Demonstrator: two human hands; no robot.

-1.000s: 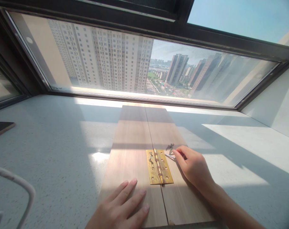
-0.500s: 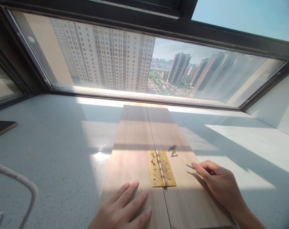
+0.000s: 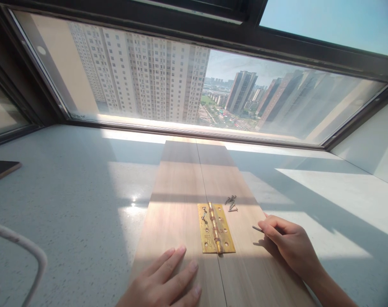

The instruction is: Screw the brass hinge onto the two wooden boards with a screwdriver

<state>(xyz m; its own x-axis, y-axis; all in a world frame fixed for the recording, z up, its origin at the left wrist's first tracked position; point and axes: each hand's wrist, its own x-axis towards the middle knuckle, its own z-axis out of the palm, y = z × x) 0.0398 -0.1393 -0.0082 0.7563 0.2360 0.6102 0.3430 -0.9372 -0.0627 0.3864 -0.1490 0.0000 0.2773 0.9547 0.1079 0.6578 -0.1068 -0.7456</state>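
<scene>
Two wooden boards (image 3: pixel 181 179) lie side by side on a pale stone sill. A brass hinge (image 3: pixel 215 233) lies flat across their seam, with a screw or two resting on its left leaf. A small heap of loose screws (image 3: pixel 231 202) sits just beyond the hinge on the right board. My left hand (image 3: pixel 163 281) rests flat on the left board with fingers stretched out, near the hinge's lower left. My right hand (image 3: pixel 288 243) hovers over the right board, right of the hinge, pinching a single screw (image 3: pixel 257 229) between thumb and fingers.
A dark phone (image 3: pixel 0 169) lies at the far left edge of the sill (image 3: pixel 68 192). A white curved cable or handle (image 3: pixel 24 251) shows at the bottom left. A wide window with a dark frame (image 3: pixel 194 132) runs behind the boards, a white wall at right.
My right hand has drawn back from the screw heap toward me and to the right, carrying one screw. My left hand has stayed flat on the left board.
</scene>
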